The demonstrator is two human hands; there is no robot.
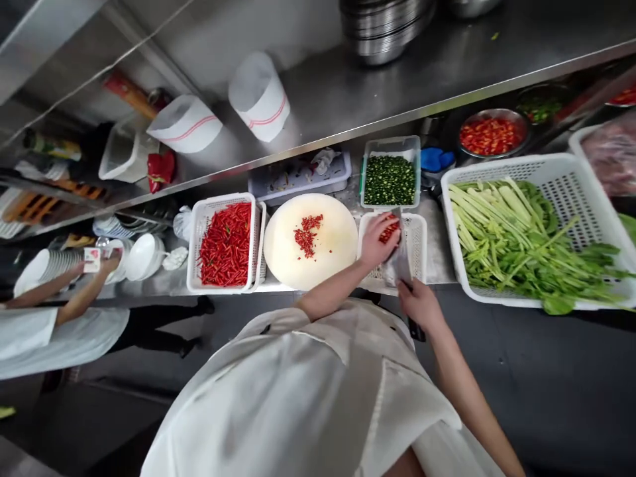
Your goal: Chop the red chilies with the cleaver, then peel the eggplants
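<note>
My right hand (421, 305) is closed around the handle of a cleaver (400, 265), its wide blade tilted over a small white basket (421, 248). Against the blade, my left hand (378, 240) is cupped around a heap of chopped red chilies (390, 229). To the left lies a round white cutting board (283, 232), with a small scatter of chopped chili bits (307, 237) on it. Beyond that, whole red chilies (226, 245) fill a white basket (193, 265). What lies inside the small basket is mostly hidden by my hands and the blade.
Chopped green pieces (390, 180) fill a clear tub behind the small basket. At right stands a large white basket (450, 265) of leafy greens (521, 245). A steel shelf (318, 112) overhangs the back. Another person (64, 331) stands at left near stacked bowls (144, 257).
</note>
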